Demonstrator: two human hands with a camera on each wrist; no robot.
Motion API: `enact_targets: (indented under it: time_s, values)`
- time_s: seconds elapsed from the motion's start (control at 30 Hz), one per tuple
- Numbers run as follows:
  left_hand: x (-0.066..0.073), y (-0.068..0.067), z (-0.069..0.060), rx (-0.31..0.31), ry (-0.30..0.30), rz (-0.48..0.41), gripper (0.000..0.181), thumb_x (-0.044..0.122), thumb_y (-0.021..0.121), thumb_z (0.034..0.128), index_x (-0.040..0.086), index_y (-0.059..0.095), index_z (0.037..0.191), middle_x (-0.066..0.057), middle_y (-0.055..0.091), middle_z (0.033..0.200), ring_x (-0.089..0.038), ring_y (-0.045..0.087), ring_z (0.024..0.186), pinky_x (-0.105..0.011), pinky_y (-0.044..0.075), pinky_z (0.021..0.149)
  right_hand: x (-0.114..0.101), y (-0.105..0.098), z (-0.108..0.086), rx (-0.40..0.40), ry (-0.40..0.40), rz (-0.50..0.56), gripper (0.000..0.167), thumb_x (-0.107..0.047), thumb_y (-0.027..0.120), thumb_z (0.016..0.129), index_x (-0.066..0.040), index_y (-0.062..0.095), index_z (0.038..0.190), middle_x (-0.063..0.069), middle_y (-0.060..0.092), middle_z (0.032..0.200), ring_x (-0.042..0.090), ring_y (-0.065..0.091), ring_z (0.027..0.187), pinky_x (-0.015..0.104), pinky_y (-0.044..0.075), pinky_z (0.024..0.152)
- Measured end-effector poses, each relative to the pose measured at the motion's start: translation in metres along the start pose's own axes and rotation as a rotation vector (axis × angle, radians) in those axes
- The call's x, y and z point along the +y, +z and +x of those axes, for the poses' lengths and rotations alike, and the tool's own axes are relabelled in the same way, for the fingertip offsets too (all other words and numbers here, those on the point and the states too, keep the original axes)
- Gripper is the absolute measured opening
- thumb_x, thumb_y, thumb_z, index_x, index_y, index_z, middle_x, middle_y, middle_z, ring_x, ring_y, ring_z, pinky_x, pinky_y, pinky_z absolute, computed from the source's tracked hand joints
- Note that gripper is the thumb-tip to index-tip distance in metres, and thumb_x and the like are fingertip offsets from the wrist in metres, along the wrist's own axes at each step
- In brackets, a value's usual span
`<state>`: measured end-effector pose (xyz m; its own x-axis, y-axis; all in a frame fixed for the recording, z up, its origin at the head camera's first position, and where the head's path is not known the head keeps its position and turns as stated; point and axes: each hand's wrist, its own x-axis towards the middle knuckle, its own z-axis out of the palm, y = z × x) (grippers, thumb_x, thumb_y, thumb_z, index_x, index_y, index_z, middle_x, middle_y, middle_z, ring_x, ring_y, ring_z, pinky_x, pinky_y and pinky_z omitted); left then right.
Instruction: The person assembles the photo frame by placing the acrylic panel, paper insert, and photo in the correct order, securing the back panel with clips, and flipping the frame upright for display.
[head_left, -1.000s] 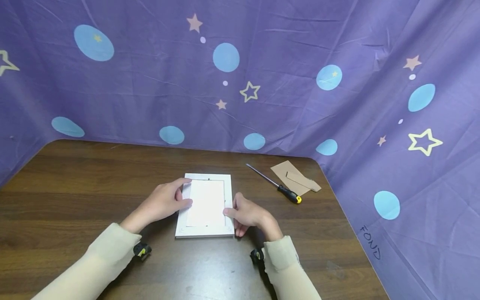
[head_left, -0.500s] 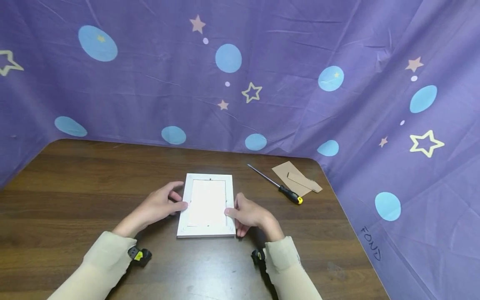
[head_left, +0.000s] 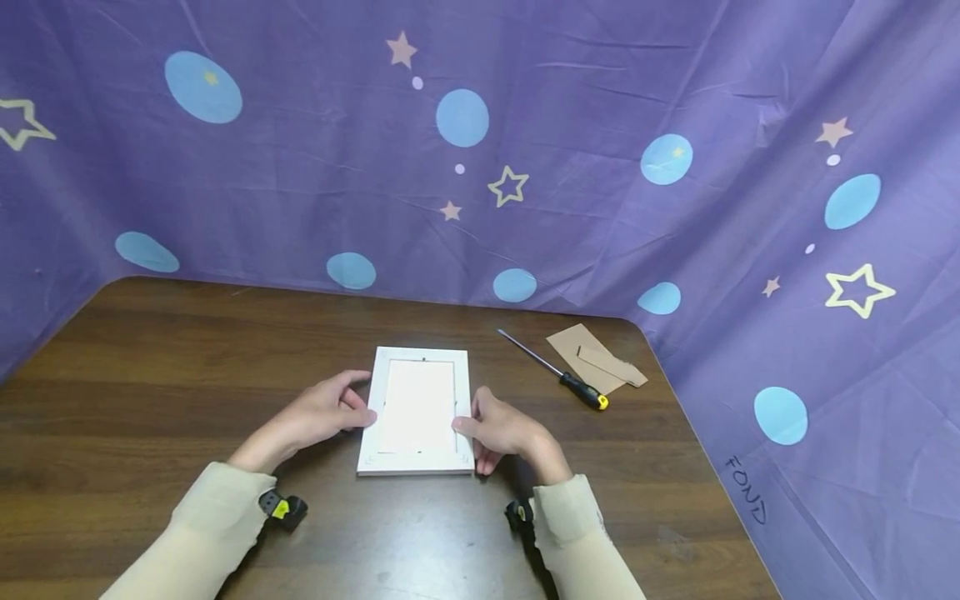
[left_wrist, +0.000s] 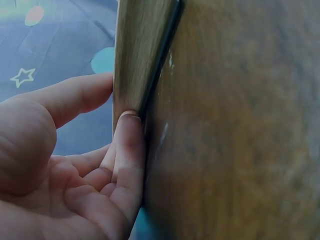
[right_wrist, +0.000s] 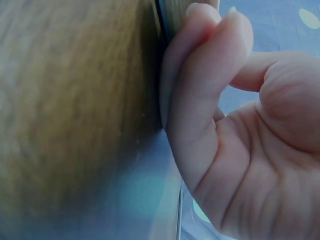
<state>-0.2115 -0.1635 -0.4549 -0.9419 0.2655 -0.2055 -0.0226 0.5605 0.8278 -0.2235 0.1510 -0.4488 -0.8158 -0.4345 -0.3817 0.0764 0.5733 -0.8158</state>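
Observation:
A white picture frame (head_left: 416, 464) lies flat on the wooden table in the head view, a plain white sheet (head_left: 420, 408) filling its middle. Small dark tabs show around the sheet's edges. My left hand (head_left: 318, 410) holds the frame's left side, thumb on the border and fingers against the side edge. On the opposite side, my right hand (head_left: 506, 429) grips the right border, its thumb on top and its other fingers curled along the edge. Both wrist views show fingertips against the frame's side, which looks wood-toned there; the frame's underside is hidden.
Right of the frame lies a screwdriver (head_left: 583, 391) with a black and yellow handle. Beyond it are a brown cardboard piece (head_left: 564, 340) and a narrower strip (head_left: 611, 365) on top. A purple curtain (head_left: 285, 183) borders the table (head_left: 187, 350) at the back and right.
My left hand has drawn back from the sheet's upper left corner to the frame's left edge. My right hand keeps its hold. The head view has shifted slightly.

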Motion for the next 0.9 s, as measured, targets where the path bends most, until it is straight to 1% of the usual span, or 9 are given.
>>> enact_targets:
  time_s: [0.2,0.3,0.4,0.47,0.63,0.73,0.8,0.83,0.9]
  values:
    - [0.002,0.002,0.0,0.008,0.0,0.006,0.083,0.027,0.08,0.0944,-0.002,0.038,0.159,-0.01,0.068,0.106,-0.022,0.063,0.09,-0.035,0.05,0.077,-0.002,-0.001,-0.002,0.003,0.005,-0.006,0.03,-0.026,0.063,0.109,-0.002,0.044,0.109,0.01,0.06,0.069,0.021,0.062,0.047,0.036,0.057,0.048]
    - [0.003,0.003,0.0,0.009,-0.013,0.005,0.082,0.028,0.08,0.0944,-0.001,0.039,0.159,-0.01,0.068,0.105,-0.023,0.062,0.091,-0.035,0.05,0.076,-0.003,-0.003,-0.005,-0.002,0.011,-0.025,0.031,-0.027,0.063,0.108,-0.002,0.045,0.108,0.011,0.061,0.069,0.021,0.063,0.048,0.038,0.058,0.049]
    - [0.004,0.004,-0.002,0.002,-0.025,0.007,0.082,0.03,0.08,0.0949,0.0,0.039,0.16,-0.01,0.068,0.107,-0.023,0.062,0.091,-0.035,0.05,0.075,-0.005,-0.009,-0.01,0.007,0.018,-0.055,0.032,-0.03,0.064,0.108,-0.002,0.048,0.11,0.013,0.063,0.074,0.023,0.066,0.052,0.04,0.06,0.053]
    - [0.004,0.003,-0.002,0.0,-0.033,0.009,0.082,0.03,0.08,0.0951,0.0,0.039,0.16,-0.01,0.068,0.107,-0.023,0.061,0.092,-0.036,0.049,0.075,-0.007,-0.016,-0.013,0.035,-0.002,-0.063,0.03,-0.029,0.063,0.108,-0.002,0.051,0.113,0.015,0.065,0.078,0.024,0.067,0.057,0.041,0.061,0.056]
    - [0.002,0.001,-0.003,0.007,-0.028,0.012,0.081,0.029,0.08,0.095,-0.001,0.039,0.159,-0.011,0.068,0.106,-0.024,0.062,0.091,-0.036,0.049,0.075,-0.007,-0.043,-0.019,0.188,-0.118,-0.045,0.02,-0.019,0.061,0.109,-0.001,0.056,0.115,0.017,0.067,0.084,0.025,0.069,0.066,0.045,0.063,0.064]
    - [0.001,0.001,-0.002,0.011,-0.028,0.017,0.082,0.03,0.08,0.0947,-0.001,0.04,0.159,-0.01,0.068,0.106,-0.023,0.062,0.091,-0.035,0.05,0.074,0.0,-0.067,-0.021,0.278,-0.167,-0.07,0.016,-0.015,0.061,0.108,0.0,0.058,0.114,0.016,0.066,0.088,0.023,0.069,0.072,0.042,0.063,0.068]
    - [0.001,0.002,-0.002,0.014,-0.033,0.016,0.081,0.029,0.081,0.0943,0.0,0.041,0.159,-0.01,0.068,0.106,-0.023,0.062,0.091,-0.035,0.05,0.074,0.006,-0.085,-0.021,0.342,-0.181,-0.136,0.016,-0.014,0.061,0.108,0.0,0.059,0.114,0.016,0.067,0.09,0.022,0.069,0.076,0.039,0.062,0.071]
    - [0.001,0.003,-0.001,0.016,-0.033,0.016,0.081,0.029,0.081,0.0942,0.0,0.041,0.158,-0.009,0.069,0.106,-0.023,0.062,0.091,-0.035,0.05,0.074,0.009,-0.095,-0.021,0.379,-0.189,-0.187,0.017,-0.015,0.062,0.107,0.001,0.06,0.115,0.016,0.069,0.092,0.023,0.07,0.077,0.037,0.06,0.076]
    - [0.001,0.003,-0.001,0.018,-0.031,0.015,0.081,0.029,0.081,0.0943,0.0,0.041,0.158,-0.009,0.069,0.105,-0.023,0.063,0.091,-0.035,0.05,0.075,0.015,-0.115,-0.019,0.463,-0.196,-0.3,0.019,-0.016,0.063,0.106,-0.001,0.063,0.116,0.015,0.071,0.096,0.025,0.071,0.084,0.038,0.057,0.082]
